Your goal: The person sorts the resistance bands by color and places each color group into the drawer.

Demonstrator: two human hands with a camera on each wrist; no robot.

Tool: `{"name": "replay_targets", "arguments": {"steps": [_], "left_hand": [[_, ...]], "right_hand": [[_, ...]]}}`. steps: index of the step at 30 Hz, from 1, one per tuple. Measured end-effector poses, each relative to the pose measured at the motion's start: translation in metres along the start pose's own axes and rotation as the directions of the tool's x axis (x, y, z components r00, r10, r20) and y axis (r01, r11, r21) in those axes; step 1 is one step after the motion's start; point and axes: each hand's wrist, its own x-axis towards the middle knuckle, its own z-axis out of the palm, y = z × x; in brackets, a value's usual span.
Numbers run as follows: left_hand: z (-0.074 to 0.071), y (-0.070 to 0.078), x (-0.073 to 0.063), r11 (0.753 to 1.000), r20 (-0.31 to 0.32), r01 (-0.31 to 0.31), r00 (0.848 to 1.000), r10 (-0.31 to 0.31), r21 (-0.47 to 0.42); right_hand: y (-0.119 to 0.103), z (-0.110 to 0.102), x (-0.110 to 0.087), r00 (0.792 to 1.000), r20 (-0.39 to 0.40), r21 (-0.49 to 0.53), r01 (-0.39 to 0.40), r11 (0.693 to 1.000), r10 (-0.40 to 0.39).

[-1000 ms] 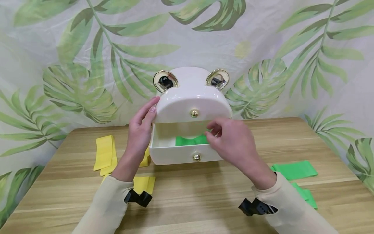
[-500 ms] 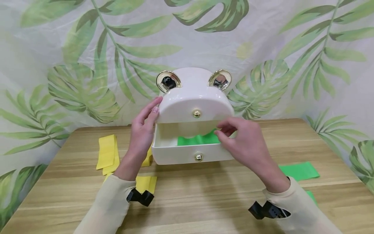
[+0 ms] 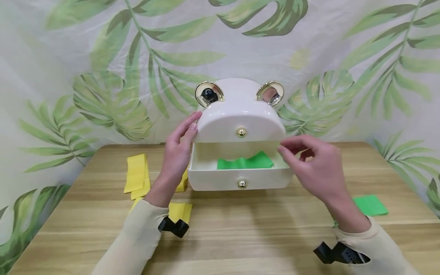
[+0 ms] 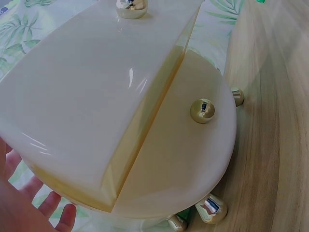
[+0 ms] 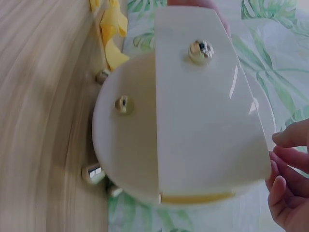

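Observation:
A white, dome-topped drawer box (image 3: 237, 93) with gold-rimmed eyes stands on the table. One drawer (image 3: 216, 180) with a gold knob is pulled out below the dome front, and a green strip of cloth (image 3: 237, 164) lies in it, spread along its floor. My left hand (image 3: 176, 151) rests against the box's left side, fingers fairly straight and reaching up. By the drawer's right rim is my right hand (image 3: 317, 168), fingers loosely bent, the strip apart from them. Below the drawer, a rounded front with another gold knob (image 4: 203, 111) shows in the left wrist view.
Several folded yellow strips (image 3: 135, 172) lie on the wooden table (image 3: 227, 236) at the left, some partly behind my left arm. To the right is a folded green strip (image 3: 371, 205), partly covered by my right arm. A leaf-patterned cloth (image 3: 165, 23) hangs behind the box.
My right hand has drawn rightward out of the drawer and off the green strip, which now lies longer across the drawer floor. The left hand stays at the box's side.

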Motion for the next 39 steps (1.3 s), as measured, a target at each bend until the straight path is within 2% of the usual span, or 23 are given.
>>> {"name": "replay_targets", "arguments": {"steps": [5,9,12,19,23,28,32,34,39], "left_hand": [[0.002,0.0,0.0,1.0,0.0,0.0,1.0,0.0,-0.004],[0.0,0.0,0.0,1.0,-0.011,0.004,1.0,-0.004,0.007],[-0.001,0.0,-0.001,1.0,-0.013,0.016,1.0,-0.016,0.014],[-0.001,0.0,-0.001,1.0,0.0,0.017,1.0,-0.017,0.015],[0.0,0.0,0.0,1.0,0.002,0.015,1.0,-0.015,0.006],[0.0,0.001,0.0,1.0,0.004,0.017,1.0,-0.017,0.003],[0.001,0.001,0.0,1.0,0.003,0.022,1.0,-0.022,0.001],[0.001,0.001,0.0,1.0,0.003,0.024,1.0,-0.024,0.0],[0.001,0.0,0.0,1.0,-0.002,0.019,1.0,-0.019,0.005]], "right_hand": [[0.012,-0.019,-0.003,0.997,-0.047,-0.021,-0.06,0.998,0.059],[0.028,-0.034,-0.003,0.995,-0.04,-0.015,-0.097,0.995,0.097],[0.04,-0.045,-0.006,0.987,-0.036,-0.009,-0.156,0.988,0.155],[0.071,-0.068,-0.017,0.958,0.005,-0.004,-0.286,0.958,0.286],[0.087,-0.083,-0.024,0.932,0.036,-0.004,-0.36,0.933,0.359],[0.103,-0.098,-0.035,0.9,0.027,-0.047,-0.434,0.9,0.435],[0.117,-0.108,-0.047,0.88,0.035,-0.087,-0.469,0.879,0.473],[0.125,-0.111,-0.055,0.877,0.05,-0.126,-0.47,0.874,0.479],[0.141,-0.106,-0.073,0.865,0.119,-0.197,-0.461,0.865,0.488]]}}
